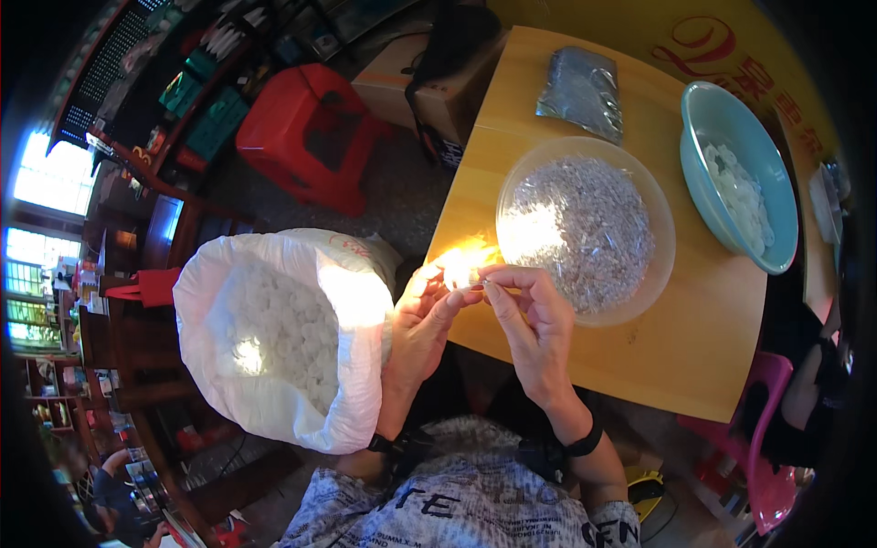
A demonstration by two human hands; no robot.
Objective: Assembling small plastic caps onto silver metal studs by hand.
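Note:
Both hands meet in front of me, above the near left edge of the table. My left hand (426,315) pinches a small whitish piece (463,277), mostly washed out by bright sunlight. Against it, my right hand (530,320) has thumb and forefinger closed on something tiny that I cannot make out. Just right of the hands, a translucent round bowl (665,239) holds many small clear, shiny pieces (585,228). Left of my left hand stands an open white sack (361,365), full of small whitish translucent pieces (283,329).
A light blue basin (694,119) with white pieces (735,196) sits tilted at the table's right. A grey-filled plastic bag (582,94) lies at the back of the wooden table (658,370). Red stool (311,128) behind the sack; pink chair (767,447) at right; another person (119,493) lower left.

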